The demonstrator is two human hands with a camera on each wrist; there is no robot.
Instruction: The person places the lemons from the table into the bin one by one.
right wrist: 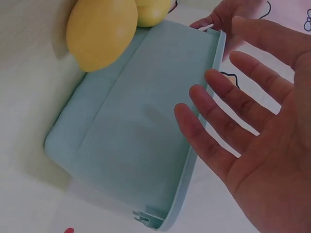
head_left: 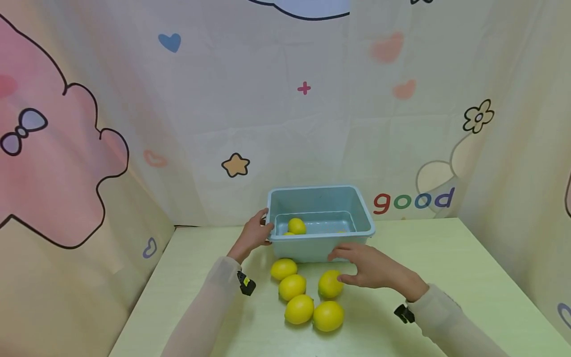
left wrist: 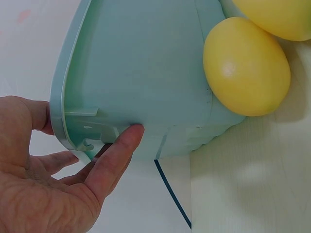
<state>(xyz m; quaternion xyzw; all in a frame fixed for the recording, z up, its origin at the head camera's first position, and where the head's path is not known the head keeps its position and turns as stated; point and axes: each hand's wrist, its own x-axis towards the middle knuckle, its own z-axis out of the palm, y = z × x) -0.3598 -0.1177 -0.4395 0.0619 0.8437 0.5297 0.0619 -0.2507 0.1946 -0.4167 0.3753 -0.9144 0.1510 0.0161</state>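
A light blue plastic bin (head_left: 308, 251) stands against the back curtain. My left hand (head_left: 255, 233) grips its left end; in the left wrist view, thumb and fingers lie on either side of the rim (left wrist: 58, 97). My right hand (head_left: 376, 267) hovers at the bin's front right, fingers spread and holding nothing, as the right wrist view confirms. Just left of its thumb is a lemon (head_left: 330, 284); whether they touch I cannot tell. More lemons (head_left: 299, 309) lie in front of the bin. Inside sits a lemon (head_left: 296, 226), with others partly hidden behind the front wall.
The pale wooden tabletop (head_left: 424, 253) extends to both sides of the bin. A printed curtain (head_left: 267, 119) hangs behind and at the sides, close to the bin's back. The nearest lemon (head_left: 328, 316) lies toward the table's front.
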